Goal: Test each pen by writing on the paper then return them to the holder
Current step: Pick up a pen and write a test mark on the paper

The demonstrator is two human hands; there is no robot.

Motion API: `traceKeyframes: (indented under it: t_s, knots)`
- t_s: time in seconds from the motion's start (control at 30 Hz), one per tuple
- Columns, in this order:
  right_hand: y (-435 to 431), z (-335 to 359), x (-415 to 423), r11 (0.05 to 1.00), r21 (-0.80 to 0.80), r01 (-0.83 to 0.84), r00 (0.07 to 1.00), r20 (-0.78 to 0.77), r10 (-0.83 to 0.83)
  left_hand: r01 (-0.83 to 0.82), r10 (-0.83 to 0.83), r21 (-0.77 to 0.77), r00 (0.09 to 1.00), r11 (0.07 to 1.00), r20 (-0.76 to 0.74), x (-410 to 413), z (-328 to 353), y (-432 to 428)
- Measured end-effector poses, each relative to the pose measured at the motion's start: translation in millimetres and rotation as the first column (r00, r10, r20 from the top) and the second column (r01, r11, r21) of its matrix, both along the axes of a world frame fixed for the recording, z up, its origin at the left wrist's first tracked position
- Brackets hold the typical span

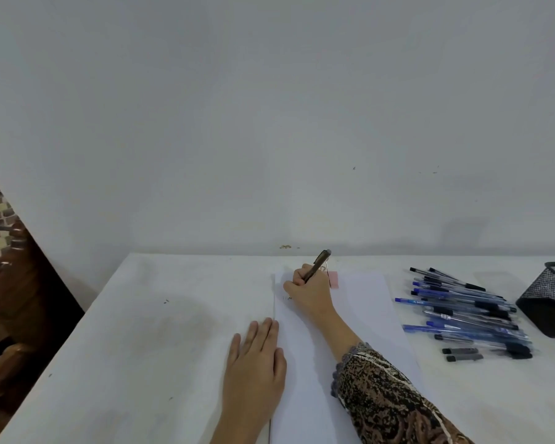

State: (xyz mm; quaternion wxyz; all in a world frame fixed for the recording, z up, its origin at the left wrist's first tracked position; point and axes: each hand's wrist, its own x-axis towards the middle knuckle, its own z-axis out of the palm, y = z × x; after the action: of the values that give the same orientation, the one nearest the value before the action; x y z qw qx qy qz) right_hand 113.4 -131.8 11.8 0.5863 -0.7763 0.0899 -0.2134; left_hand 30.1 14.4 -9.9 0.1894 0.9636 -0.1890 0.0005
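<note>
Gripping a dark pen (pixel 318 265) in the right hand (pixel 308 296), fingers curled tight round the barrel, tilting the clip end up toward the wall (pixel 269 123). Keeping the tip end down at the top left of the white paper (pixel 362 306), hidden under the hand, right by some faint scribbles. Laying the left hand (pixel 257 370) flat with straight fingers close together, holding nothing, straddling the paper's left edge and the white table (pixel 141 331). Wearing a patterned sleeve (pixel 382 398) on the right forearm, stretching across the sheet. Peeking out behind the writing hand, a little pink sticky note (pixel 334 279). Sitting just right of the paper, a messy pile of blue and black pens (pixel 465 312), all pointing roughly the same way. Lying at the near end of that pile, two loose grey caps (pixel 462 354). Standing at the far right just beside the pile, a black mesh holder (pixel 548 302), getting cut off by the frame edge.
</note>
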Motion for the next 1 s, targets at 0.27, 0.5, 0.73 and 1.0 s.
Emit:
traceKeyframes:
  t_s: [0.27, 0.5, 0.73, 1.0]
  knots:
    - [-0.6, 1.9, -0.2, 0.999, 0.005, 0.031, 0.999, 0.013, -0.031, -0.02, 0.019, 0.016, 0.999, 1.0, 0.031, -0.5, 4.7, -0.9]
    - [-0.5, -2.0, -1.8, 1.0, 0.018, 0.02, 1.0, 0.022, -0.021, -0.019, 0.022, -0.045, 0.997, 0.999, 0.078, -1.2, 0.5, -1.6]
    - [-9.5, 11.0, -10.1, 0.85, 0.527, 0.012, 0.999, 0.019, -0.026, 0.008, -0.006, -0.017, 0.993, 1.0, 0.117, 0.4, -4.9, -0.5]
    - [-20.6, 12.2, -47.0, 0.385, 0.921, -0.056, 0.996, 0.08, -0.046, 0.037, -0.041, 0.041, 0.994, 0.998, 0.098, -1.4, -3.5, 0.1]
